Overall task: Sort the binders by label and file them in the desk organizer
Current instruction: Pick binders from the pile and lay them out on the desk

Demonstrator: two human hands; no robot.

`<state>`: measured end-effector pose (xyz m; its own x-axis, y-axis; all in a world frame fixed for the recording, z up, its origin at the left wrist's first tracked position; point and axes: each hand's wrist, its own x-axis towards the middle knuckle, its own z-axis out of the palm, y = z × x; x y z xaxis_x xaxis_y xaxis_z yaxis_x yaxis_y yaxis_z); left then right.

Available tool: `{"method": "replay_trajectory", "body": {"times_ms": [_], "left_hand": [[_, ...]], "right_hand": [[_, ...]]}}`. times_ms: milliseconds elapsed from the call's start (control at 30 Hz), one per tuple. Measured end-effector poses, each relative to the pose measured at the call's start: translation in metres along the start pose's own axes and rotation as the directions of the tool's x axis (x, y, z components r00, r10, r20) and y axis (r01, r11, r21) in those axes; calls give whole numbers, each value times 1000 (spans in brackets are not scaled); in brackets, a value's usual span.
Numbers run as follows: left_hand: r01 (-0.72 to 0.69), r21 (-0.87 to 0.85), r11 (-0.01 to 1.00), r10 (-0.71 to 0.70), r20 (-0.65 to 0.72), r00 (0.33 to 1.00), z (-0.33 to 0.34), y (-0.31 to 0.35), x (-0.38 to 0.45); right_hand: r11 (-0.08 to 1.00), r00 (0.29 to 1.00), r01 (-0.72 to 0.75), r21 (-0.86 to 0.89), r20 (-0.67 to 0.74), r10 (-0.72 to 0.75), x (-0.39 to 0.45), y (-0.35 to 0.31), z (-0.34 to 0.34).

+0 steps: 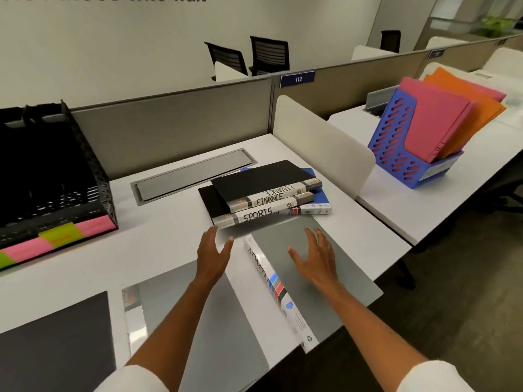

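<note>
Both hands were extended, with fingers spread and relaxed and nothing held. The left hand (214, 251) hovered just short of the stacked binders (266, 193), its fingertips near the lowest spine, lettered SPORTS. The right hand (315, 257) lay palm down over the cover of the grey binder (314, 278), whose white spine, lettered ADMIN, faced the left hand; whether the palm touched the cover could not be told.

The stack stood on the white surface (158, 239), just beyond the grey binder. It comprised two black binders with spines lettered FINANCE, the upper lettering inverted, above the SPORTS binder, with a blue binder (321, 198) partly showing beneath the right side.

A second grey binder (203, 321) lay flat under the left forearm, and a dark binder (56, 340) lay flat at the lower left.

The black mesh desk organizer (53, 176) stood at the far left of the surface, with pink and yellow-green labels (62, 236) along its front edge.

On the neighbouring surface to the right, beyond a white divider (322, 145), a blue file holder (402, 145) held pink and orange folders (452, 114), tilted.
</note>
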<state>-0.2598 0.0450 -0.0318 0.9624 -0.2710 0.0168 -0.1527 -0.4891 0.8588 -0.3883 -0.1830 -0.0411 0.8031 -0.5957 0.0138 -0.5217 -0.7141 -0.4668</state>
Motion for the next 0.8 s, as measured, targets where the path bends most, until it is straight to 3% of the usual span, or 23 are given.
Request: {"method": "replay_trajectory", "body": {"times_ms": [533, 800], "left_hand": [[159, 67, 985, -150, -124, 981, 50, 35, 88], [244, 141, 959, -225, -136, 965, 71, 40, 107]], "right_hand": [[978, 999, 35, 206, 1, -36, 204, 44, -27], [948, 985, -4, 318, 167, -52, 270, 63, -37]]}}
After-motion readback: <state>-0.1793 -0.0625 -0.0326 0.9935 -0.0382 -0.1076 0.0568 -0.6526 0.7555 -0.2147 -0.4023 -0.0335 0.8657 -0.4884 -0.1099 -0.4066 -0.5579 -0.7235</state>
